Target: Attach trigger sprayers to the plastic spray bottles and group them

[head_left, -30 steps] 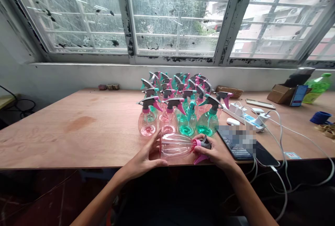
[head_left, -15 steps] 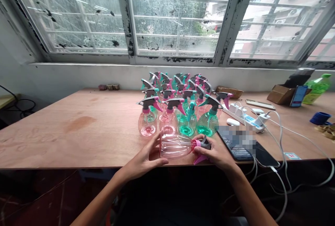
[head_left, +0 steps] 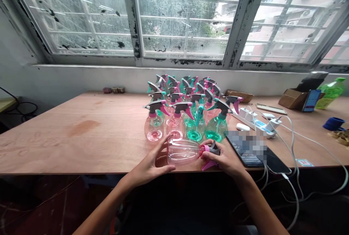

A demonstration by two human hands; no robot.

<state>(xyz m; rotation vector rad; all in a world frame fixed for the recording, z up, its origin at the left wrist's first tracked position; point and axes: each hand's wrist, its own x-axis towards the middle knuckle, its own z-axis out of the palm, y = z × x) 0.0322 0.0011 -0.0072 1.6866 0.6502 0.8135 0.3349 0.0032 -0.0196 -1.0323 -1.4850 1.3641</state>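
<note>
A clear pink spray bottle [head_left: 183,151] lies on its side at the near edge of the wooden table [head_left: 89,137]. My left hand [head_left: 151,164] wraps round its base, fingers curled over the body. My right hand [head_left: 224,158] grips the grey and pink trigger head [head_left: 211,153] at the bottle's neck. Just behind stands a dense cluster of upright pink and green spray bottles [head_left: 188,108] with grey trigger heads.
A dark phone [head_left: 252,151] lies right of my right hand, with white cables and a power strip [head_left: 259,121] behind it. A cardboard box [head_left: 296,97], green bottle [head_left: 331,91] and blue lid [head_left: 334,122] sit far right. Windows run along the back.
Both hands keep their hold on the lying bottle; it has shifted very slightly. Otherwise nothing has visibly moved.
</note>
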